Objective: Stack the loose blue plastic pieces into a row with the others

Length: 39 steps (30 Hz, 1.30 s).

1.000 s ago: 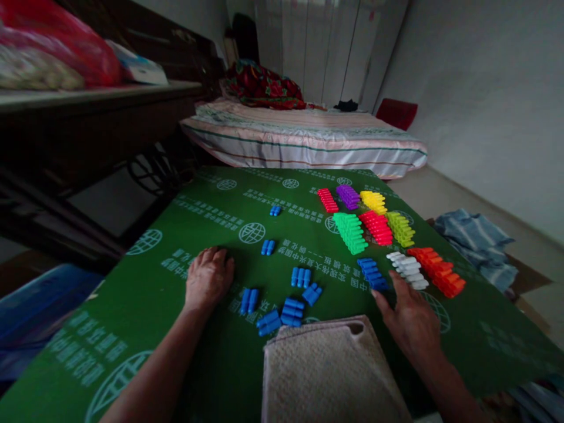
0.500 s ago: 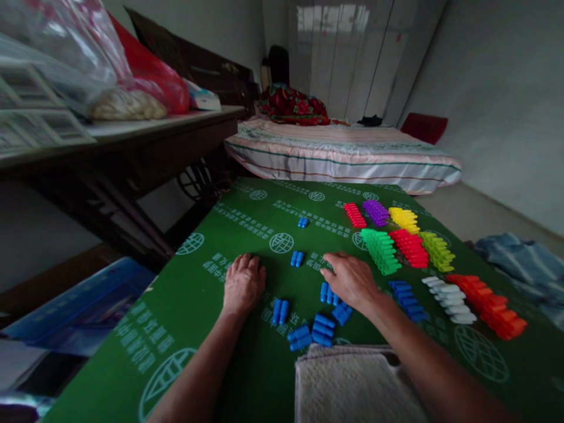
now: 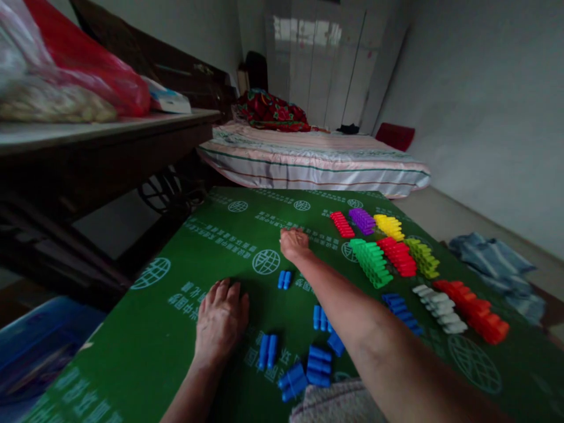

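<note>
My left hand (image 3: 222, 320) lies palm down on the green table with its fingers spread a little, holding nothing. My right hand (image 3: 294, 242) reaches far across the table, its fingers curled down over the spot where a small blue piece lay; whatever is under the fingers is hidden. Nearer me lies a joined pair of blue peg-shaped plastic pieces (image 3: 284, 279). Another blue pair (image 3: 268, 351) is right of my left hand. Several blue clusters (image 3: 319, 365) lie closer in, one (image 3: 322, 318) partly covered by my right forearm.
On the right stand joined blocks in green (image 3: 371, 262), red (image 3: 399, 257), purple (image 3: 362, 221), yellow (image 3: 389, 227), white (image 3: 440, 308), orange (image 3: 473, 311) and blue (image 3: 402, 313). A grey cloth (image 3: 339, 402) lies at the near edge. A bed (image 3: 308, 155) stands beyond the green table (image 3: 176, 329).
My right hand has moved forward from beside the near blue clusters to the far blue piece, which it now covers. My left hand stays resting on the table. The view has shifted slightly.
</note>
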### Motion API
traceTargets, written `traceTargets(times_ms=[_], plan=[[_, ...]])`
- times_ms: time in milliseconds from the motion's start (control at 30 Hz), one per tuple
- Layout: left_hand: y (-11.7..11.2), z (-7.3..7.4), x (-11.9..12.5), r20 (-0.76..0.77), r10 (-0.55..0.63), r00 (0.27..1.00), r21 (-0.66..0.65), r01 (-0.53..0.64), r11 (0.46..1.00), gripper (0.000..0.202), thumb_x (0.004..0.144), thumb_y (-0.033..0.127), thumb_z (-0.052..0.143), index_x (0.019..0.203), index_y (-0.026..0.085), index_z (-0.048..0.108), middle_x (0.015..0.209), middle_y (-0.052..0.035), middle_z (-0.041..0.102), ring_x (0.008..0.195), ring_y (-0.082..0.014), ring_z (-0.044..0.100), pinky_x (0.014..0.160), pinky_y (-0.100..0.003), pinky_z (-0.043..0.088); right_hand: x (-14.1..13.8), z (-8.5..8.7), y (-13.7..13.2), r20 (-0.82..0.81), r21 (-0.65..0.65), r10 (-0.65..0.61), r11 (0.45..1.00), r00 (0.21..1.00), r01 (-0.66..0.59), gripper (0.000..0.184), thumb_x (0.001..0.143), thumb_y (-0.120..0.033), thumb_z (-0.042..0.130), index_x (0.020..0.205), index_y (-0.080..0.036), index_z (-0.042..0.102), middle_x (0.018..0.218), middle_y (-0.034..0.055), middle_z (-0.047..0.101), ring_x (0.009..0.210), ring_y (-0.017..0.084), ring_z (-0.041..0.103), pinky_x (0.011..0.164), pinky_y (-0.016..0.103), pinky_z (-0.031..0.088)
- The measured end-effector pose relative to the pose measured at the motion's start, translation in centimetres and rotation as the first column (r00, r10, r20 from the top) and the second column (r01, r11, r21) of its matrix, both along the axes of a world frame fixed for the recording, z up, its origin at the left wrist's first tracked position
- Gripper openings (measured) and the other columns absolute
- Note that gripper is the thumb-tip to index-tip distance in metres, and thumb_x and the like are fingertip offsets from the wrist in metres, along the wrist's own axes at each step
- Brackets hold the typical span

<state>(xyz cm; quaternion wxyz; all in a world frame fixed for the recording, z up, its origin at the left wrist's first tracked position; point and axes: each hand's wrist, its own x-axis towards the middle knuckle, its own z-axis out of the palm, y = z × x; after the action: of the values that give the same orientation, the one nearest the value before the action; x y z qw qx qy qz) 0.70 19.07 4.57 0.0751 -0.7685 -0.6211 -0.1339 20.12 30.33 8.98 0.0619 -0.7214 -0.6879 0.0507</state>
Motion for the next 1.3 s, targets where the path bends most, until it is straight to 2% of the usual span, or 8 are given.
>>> traceTargets(times_ms=[233,367,433,600,700,933,1100,1300], plan=[[0.6,0.7,0.4,0.018,0.003,1.0,-0.078,-0.002,0.997,0.051,0.09,0.037,0.032,0.121,0.007,0.059,0.13,-0.0179,0.055,0.127,-0.0346,0.045,0.106,-0.048,0.04,1.7,1.0,-4.9,-0.023,-0.002,0.168,0.986,0.986,-0.168,0.042,0.08,-0.003,0.05,0.119,-0.017,0.057,0.115,0.0106,0.065,0.106,0.021,0.06,0.082,0.03,0.05],[0.7,1.0,0.4,0.015,-0.003,1.0,-0.101,0.004,0.995,0.056,0.089,0.04,0.028,0.12,0.005,0.059,0.13,-0.0194,0.055,0.127,-0.0352,0.044,0.107,-0.048,0.038,5.6,3.0,-12.3,-0.067,0.038,0.293,0.956,0.954,-0.291,0.041,0.082,-0.005,0.048,0.119,-0.021,0.058,0.116,0.0053,0.065,0.106,0.016,0.06,0.089,0.028,0.049],[0.8,1.0,0.3,0.009,-0.014,1.0,-0.101,0.015,0.995,0.058,0.088,0.041,0.026,0.12,0.005,0.058,0.13,-0.0197,0.054,0.127,-0.035,0.043,0.107,-0.048,0.038,8.3,3.4,-17.2,-0.155,0.147,0.368,0.926,0.917,-0.347,0.039,0.084,-0.006,0.047,0.119,-0.02,0.059,0.119,0.0056,0.064,0.11,0.016,0.059,0.092,0.028,0.049],[1.2,0.7,0.4,-0.006,-0.022,1.0,-0.088,0.021,0.996,0.062,0.087,0.044,0.021,0.119,0.005,0.059,0.128,-0.0198,0.056,0.124,-0.0346,0.045,0.106,-0.047,0.039,14.9,1.0,-29.1,-0.192,0.246,0.32,0.931,0.928,-0.27,0.035,0.088,-0.006,0.041,0.112,-0.02,0.063,0.121,0.0084,0.064,0.111,0.017,0.06,0.091,0.029,0.051],[1.5,0.7,0.4,-0.024,-0.027,0.999,-0.076,0.025,0.997,0.067,0.086,0.046,0.017,0.118,0.005,0.059,0.128,-0.0204,0.055,0.124,-0.0345,0.046,0.106,-0.047,0.038,17.6,-1.5,-33.3,-0.102,0.233,0.246,0.948,0.964,-0.217,0.043,0.084,-0.001,0.037,0.112,-0.019,0.064,0.12,0.0099,0.065,0.112,0.018,0.06,0.092,0.031,0.052],[1.3,1.6,0.9,-0.031,0.004,0.999,-0.144,-0.008,0.99,0.073,0.084,0.049,0.012,0.122,0.003,0.056,0.132,-0.0211,0.052,0.127,-0.0347,0.043,0.109,-0.046,0.034,19.5,-4.6,-34.6,-0.024,0.289,0.188,0.942,0.982,-0.173,0.044,0.081,0.001,0.038,0.104,-0.019,0.069,0.126,0.0082,0.063,0.119,0.02,0.056,0.099,0.037,0.049],[1.0,2.0,1.1,-0.033,0.007,0.999,-0.158,-0.012,0.987,0.07,0.085,0.047,0.015,0.122,0.004,0.056,0.132,-0.0209,0.053,0.128,-0.0345,0.043,0.109,-0.046,0.035,19.1,-5.5,-34.5,-0.093,0.402,-0.007,0.915,0.996,0.044,0.03,0.088,-0.015,0.045,0.105,-0.021,0.069,0.127,0.0112,0.061,0.116,0.022,0.058,0.096,0.038,0.051],[1.2,1.7,1.0,-0.033,-0.001,0.999,-0.141,-0.004,0.99,0.066,0.087,0.046,0.018,0.122,0.004,0.056,0.132,-0.0218,0.052,0.126,-0.0354,0.044,0.107,-0.048,0.037,17.5,-5.9,-34.4,-0.105,0.397,-0.212,0.887,0.972,0.236,0.028,0.088,-0.026,0.052,0.113,-0.019,0.062,0.107,0.0098,0.067,0.097,0.023,0.063,0.085,0.039,0.054]])
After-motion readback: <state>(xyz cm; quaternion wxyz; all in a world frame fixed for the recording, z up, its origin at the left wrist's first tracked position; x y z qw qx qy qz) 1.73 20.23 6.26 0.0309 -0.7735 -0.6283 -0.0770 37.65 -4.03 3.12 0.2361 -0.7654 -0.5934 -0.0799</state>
